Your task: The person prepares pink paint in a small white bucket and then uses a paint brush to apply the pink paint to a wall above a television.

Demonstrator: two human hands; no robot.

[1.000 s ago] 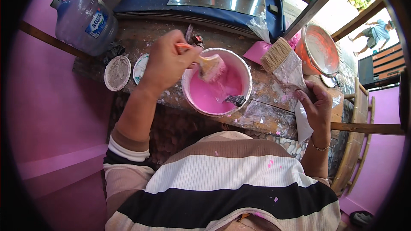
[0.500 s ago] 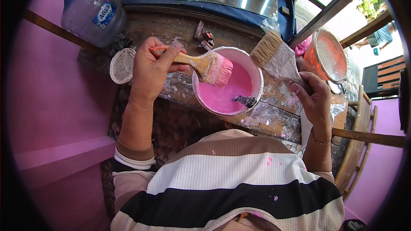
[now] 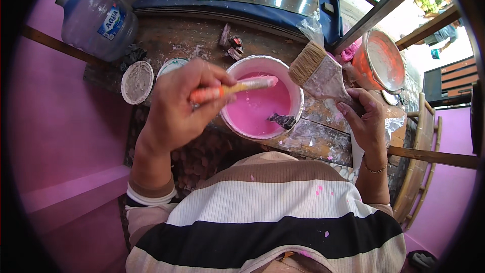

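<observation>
At nine o'clock of the bucket (image 3: 258, 61): left hand (image 3: 182, 98) pinches the orange-handled brush (image 3: 232, 89).
Three o'clock: right hand (image 3: 368, 115) pinches the wide brush (image 3: 323, 75).
Pink bristles (image 3: 266, 82) over the paint (image 3: 252, 114): best drained there.

Orange-handled brush (image 3: 243, 86) hangs over pink paint (image 3: 255, 112); broad whitened brush (image 3: 323, 77) tilts nearby
</observation>
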